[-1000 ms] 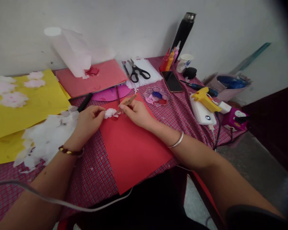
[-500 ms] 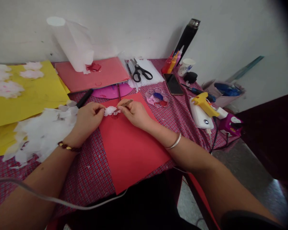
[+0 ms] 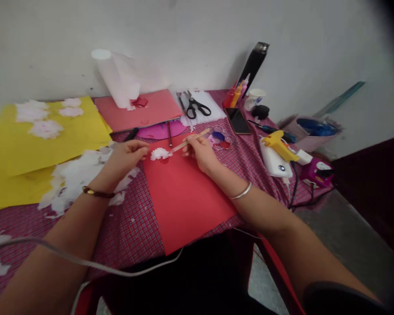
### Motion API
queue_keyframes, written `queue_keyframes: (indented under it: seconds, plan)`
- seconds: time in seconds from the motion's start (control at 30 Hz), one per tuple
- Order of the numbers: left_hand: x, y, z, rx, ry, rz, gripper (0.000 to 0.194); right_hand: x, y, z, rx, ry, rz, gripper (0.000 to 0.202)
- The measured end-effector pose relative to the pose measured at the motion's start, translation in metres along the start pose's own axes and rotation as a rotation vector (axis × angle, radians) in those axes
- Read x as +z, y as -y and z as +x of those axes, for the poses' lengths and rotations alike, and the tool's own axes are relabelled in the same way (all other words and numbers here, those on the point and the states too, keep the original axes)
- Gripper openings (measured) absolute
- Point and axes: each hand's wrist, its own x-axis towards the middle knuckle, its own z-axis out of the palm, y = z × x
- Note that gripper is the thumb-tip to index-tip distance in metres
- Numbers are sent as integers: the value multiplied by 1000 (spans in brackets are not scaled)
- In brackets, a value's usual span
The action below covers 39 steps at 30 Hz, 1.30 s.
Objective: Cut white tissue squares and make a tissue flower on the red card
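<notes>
My right hand is closed round a flat wooden craft stick, whose lower tip is beside a crumpled clump of white tissue paper. The clump rests near the top of a red sheet of paper, just above a glossy red patch. To the left of the clump, my left hand hovers with bent fingers, slightly apart and apparently holding nothing. Below its wrist spreads a heap of torn white tissue pieces.
Yellow sheets with pinkish tissue flowers lie left. Behind are a white roll, scissors and a dark pencil. On the right are a paint palette, phone and yellow glue gun. A white cable crosses in front.
My left hand has drawn away from the tissue clump. My right hand has shifted right with the craft stick, exposing more of it and of the clump. The view has also shifted.
</notes>
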Motion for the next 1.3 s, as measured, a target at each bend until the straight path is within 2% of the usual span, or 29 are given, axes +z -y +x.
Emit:
queue_keyframes:
  seconds: [0.07,0.13,0.2,0.23,0.27,0.37,0.47,0.57,0.67,0.77,0.87,0.97,1.03,1.1,1.2,1.3]
  plan:
    - [-21,-16,-7,-15,-72,-147,7,0,1,1,54,-4,50,26]
    - [-44,-31,-22,36,-171,-185,6,0,1,1,62,-10,73,24]
    - [-62,-39,-45,59,-213,-97,7,0,1,1,63,-13,77,23]
    - [-68,-40,-58,49,-194,12,9,0,2,0,64,-10,73,23]
    - [-73,-38,-72,24,-123,158,11,1,2,-1,66,-4,68,23]
    - [-81,-20,-112,123,7,486,10,3,2,-3,60,28,45,23]
    - [-82,1,-137,195,46,670,12,5,4,-5,44,51,21,24]
    - [-79,17,-145,262,38,795,17,7,6,-7,47,54,7,27]
    - [-77,24,-145,290,-15,892,14,9,8,-8,62,41,1,28]
    - [-76,19,-144,280,-128,843,13,9,9,-8,70,30,-8,28]
    - [-73,0,-143,147,-271,509,8,8,8,-7,57,64,-15,26]
    - [-64,-26,-130,-66,-278,-5,11,7,6,-6,59,83,-21,26]
    - [-52,-40,-113,-113,-226,-250,16,7,5,-6,64,78,-11,26]
    - [-35,-46,-90,-112,-177,-366,18,7,5,-6,44,87,15,23]
    - [-6,-46,-55,-148,-133,-439,19,5,5,-6,-39,107,80,18]
    - [22,-37,-33,-190,-120,-511,15,2,7,-6,-144,139,122,22]
